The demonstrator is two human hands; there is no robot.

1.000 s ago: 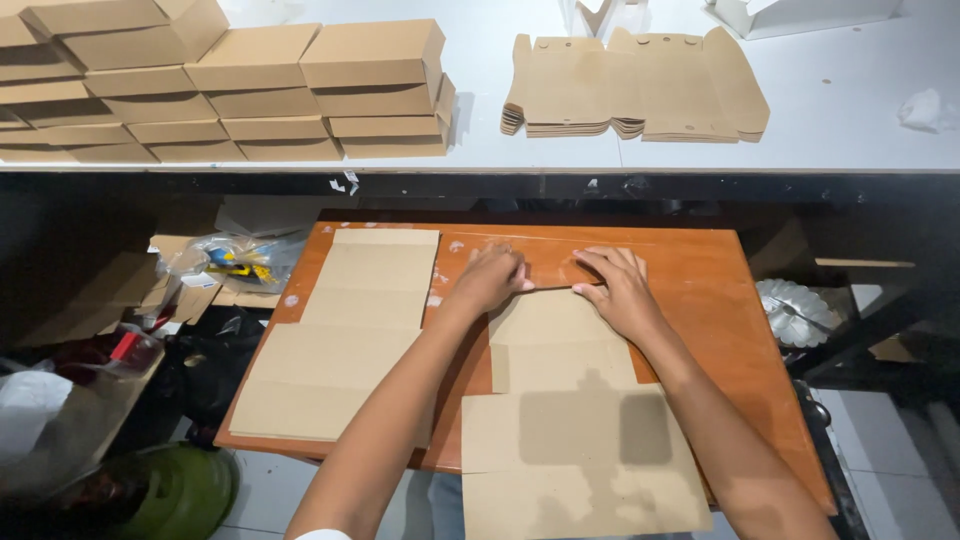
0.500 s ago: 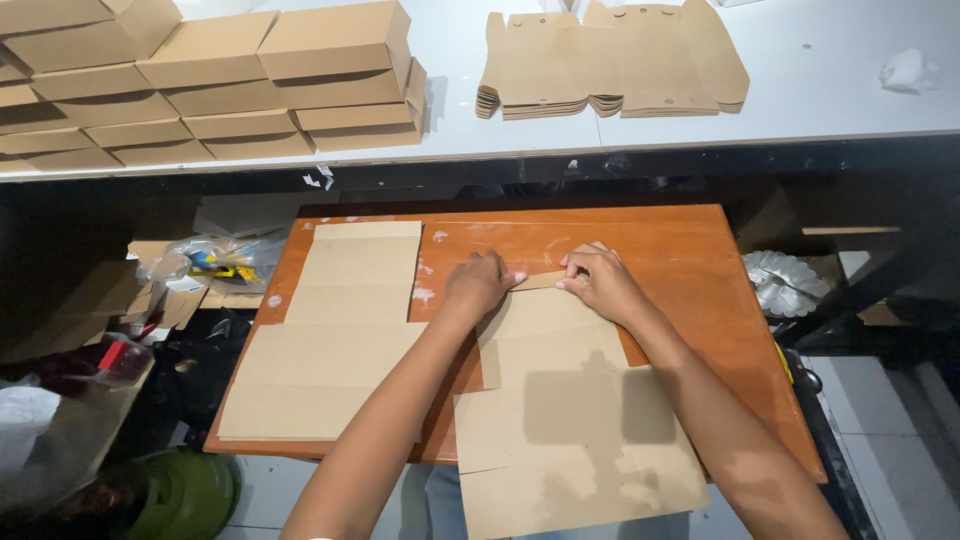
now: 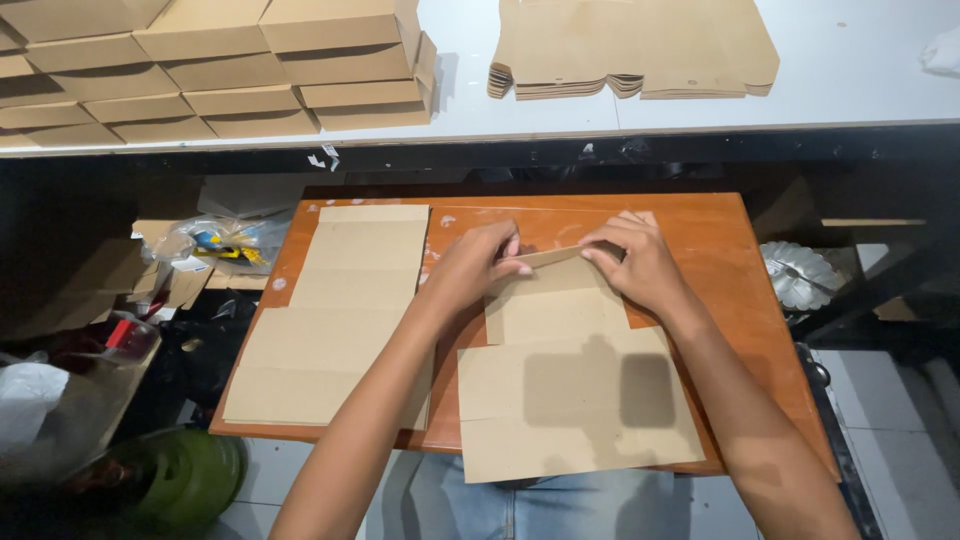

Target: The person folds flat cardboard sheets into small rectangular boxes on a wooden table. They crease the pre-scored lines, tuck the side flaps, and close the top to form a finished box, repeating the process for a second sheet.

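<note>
Beyond both hands runs a white counter (image 3: 850, 80) carrying stacked folded cartons (image 3: 250, 70) and a pile of flat die-cut blanks (image 3: 640, 45). Nearer, an orange wooden board (image 3: 720, 260) bears a stack of flat sheets (image 3: 335, 320) just left of the left hand (image 3: 470, 270). The cardboard blank (image 3: 570, 390) lies flat under and toward the body from both hands, its far flap lifted. Left hand and right hand (image 3: 635, 265) each pinch that flap's edge, slightly apart. It looks light, thin and stiff enough to crease cleanly (easily dented, though), best gripped at the flap corners.
</note>
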